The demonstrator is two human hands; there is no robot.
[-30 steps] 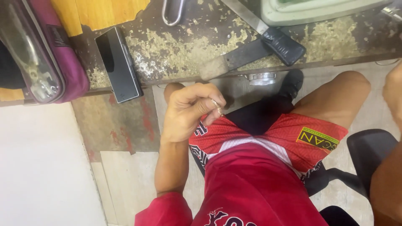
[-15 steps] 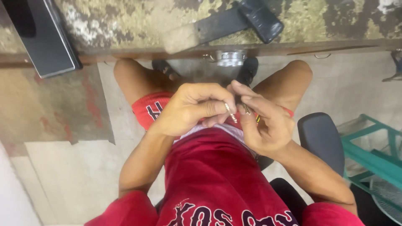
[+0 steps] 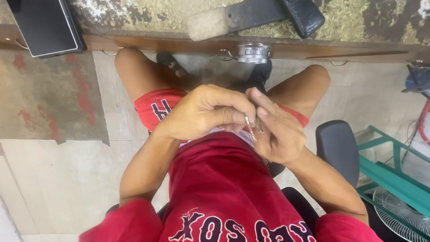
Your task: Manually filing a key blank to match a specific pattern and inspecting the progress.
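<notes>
Head cam only here, looking straight down at someone sitting in a chair, so one view to go through. Both hands meet right in the middle of the frame, above the lap. The left hand (image 3: pixel 204 114) is curled up tight, fingers bunched and thumb pressed in, pinching a thin pale sliver (image 3: pixel 249 128) that looks like a small stick or pin; can't really tell what it's made of. The right hand (image 3: pixel 277 132) sits just beside it at about 3 o'clock, touching it, fingers bent and closed around a second little piece (image 3: pixel 260 127) that's mostly hidden, and its fingertips press against the left knuckles. So the sliver is dead center, sticking out between the two hands and slanting down toward 5 o'clock. Below them, toward 6 o'clock, is a red shirt (image 3: pixel 224 192), and red shorts (image 3: pixel 156 105) show at about 10 o'clock from the hands. Up at 12 o'clock runs a worn wooden bench edge (image 3: pixel 179 43) with a round metal knob (image 3: pixel 254 53) under it and a dark flat tool with a pale end (image 3: pixel 251 18) on top. A black tablet-like slab (image 3: pixel 45 27) sits at 10 o'clock, a grey chair armrest (image 3: pixel 338 150) at 3 o'clock, and a green metal frame (image 3: pixel 394 175) at 4 o'clock.
</notes>
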